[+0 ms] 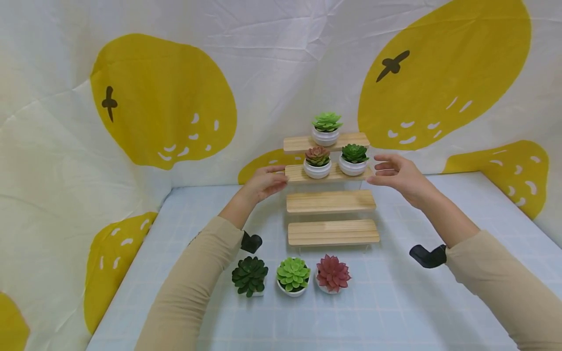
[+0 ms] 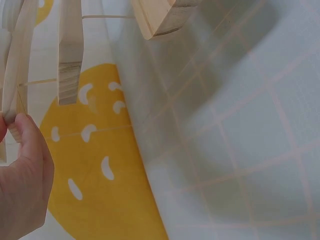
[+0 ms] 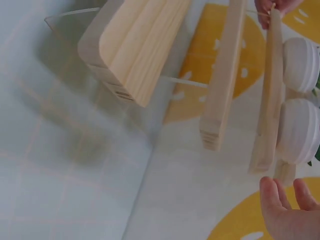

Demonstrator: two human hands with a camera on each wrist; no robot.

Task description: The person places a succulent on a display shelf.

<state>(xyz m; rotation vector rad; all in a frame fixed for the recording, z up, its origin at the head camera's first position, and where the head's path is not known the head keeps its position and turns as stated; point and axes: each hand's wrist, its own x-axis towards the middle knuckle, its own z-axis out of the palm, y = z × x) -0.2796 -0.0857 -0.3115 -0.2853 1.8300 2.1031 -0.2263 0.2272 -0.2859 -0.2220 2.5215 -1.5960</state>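
A four-tier wooden plant stand (image 1: 331, 202) rises in steps at the back of the table. My left hand (image 1: 265, 184) pinches the left end of its second-highest board (image 1: 295, 173); the left wrist view shows thumb and fingertip at the board's end (image 2: 10, 116). Just off that board's right end is my right hand (image 1: 401, 178), fingers loosely bent and holding nothing, with a gap to the wood in the right wrist view. Between the hands, a reddish-green succulent (image 1: 317, 163) and a dark green one (image 1: 353, 160) stand in white pots. A light green succulent (image 1: 326, 127) tops the highest board.
In front of the stand, a dark green succulent (image 1: 250, 276), a bright green one (image 1: 293, 275) and a red one (image 1: 333, 274) line up on the checked tablecloth (image 1: 351, 321). A cloth with yellow fruit prints (image 1: 162, 97) hangs close behind the stand.
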